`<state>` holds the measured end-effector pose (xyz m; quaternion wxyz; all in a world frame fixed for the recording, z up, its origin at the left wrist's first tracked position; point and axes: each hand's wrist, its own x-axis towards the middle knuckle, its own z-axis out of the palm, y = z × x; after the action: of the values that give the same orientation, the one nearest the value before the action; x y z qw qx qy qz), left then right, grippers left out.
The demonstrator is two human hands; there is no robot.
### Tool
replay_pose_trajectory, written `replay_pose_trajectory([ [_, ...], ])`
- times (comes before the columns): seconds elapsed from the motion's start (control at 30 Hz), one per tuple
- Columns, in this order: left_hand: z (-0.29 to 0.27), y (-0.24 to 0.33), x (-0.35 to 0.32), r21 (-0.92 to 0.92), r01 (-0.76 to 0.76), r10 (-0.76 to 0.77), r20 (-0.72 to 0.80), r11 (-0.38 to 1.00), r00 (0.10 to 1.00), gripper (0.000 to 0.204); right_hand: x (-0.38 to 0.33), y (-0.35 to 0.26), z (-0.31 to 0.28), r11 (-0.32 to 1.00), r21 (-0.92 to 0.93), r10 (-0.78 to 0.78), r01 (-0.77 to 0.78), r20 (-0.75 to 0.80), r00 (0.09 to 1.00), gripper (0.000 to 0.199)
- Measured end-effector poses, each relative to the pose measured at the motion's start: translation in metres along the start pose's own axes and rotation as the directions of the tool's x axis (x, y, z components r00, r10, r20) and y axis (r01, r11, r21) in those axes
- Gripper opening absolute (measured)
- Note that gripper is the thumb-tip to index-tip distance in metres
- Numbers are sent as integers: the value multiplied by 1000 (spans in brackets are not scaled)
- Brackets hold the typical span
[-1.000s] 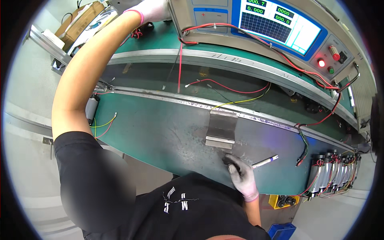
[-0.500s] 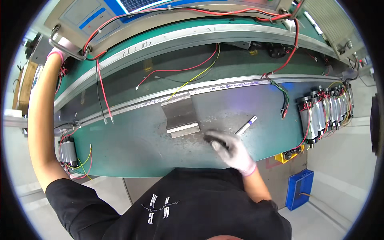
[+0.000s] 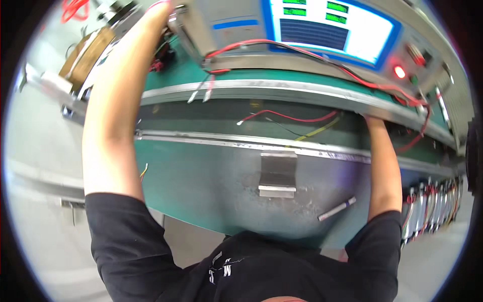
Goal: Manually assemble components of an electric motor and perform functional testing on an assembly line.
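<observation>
My left forearm reaches up to the top edge beside the metal handle of a bench instrument; only a pink glove cuff shows, and the fingers are out of sight. My right forearm stretches forward to the shelf rail, where the right hand is hidden, so what it touches cannot be seen. On the green bench between the arms sits a dark metal cradle block with a pale front strip. A white marker pen lies to its right.
Several cylindrical motors with coloured leads stand in a row at the right. Red and black cables hang across the instrument's front. Loose red wire lies under the shelf. A wooden box is at the far left.
My right hand has gone from above the bench beside the block up to the shelf rail. My left arm stays raised by the handle. The view has shifted, showing more of the lit screen.
</observation>
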<state>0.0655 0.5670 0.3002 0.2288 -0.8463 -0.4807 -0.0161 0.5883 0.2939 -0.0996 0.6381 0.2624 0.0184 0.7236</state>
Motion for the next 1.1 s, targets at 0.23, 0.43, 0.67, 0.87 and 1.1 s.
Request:
replay_pose_trajectory([
  [0.23, 17, -100, -42, -190, 224, -233, -31, 956, 972, 40, -1, -40, -38, 202, -958, -533, 205, 68, 843, 50],
  [0.43, 0, -129, -58, -69, 324, -264, 433, 944, 862, 44, -5, 36, 10, -946, -153, -283, -287, -47, 958, 79],
  [0.67, -80, -16, -174, -127, 23, -15, 64, 992, 998, 44, -64, 188, 87, -845, 235, -534, -480, -392, 749, 113],
  [0.87, -74, 27, -450, -175, -394, 258, -513, 902, 819, 42, -34, 185, 46, -832, 339, -521, -438, -208, 828, 101],
  [1.1, -22, 93, -559, -795, -516, 368, -398, 318, 840, 36, -115, 276, 88, -177, -536, -559, -826, -636, 532, 63],
])
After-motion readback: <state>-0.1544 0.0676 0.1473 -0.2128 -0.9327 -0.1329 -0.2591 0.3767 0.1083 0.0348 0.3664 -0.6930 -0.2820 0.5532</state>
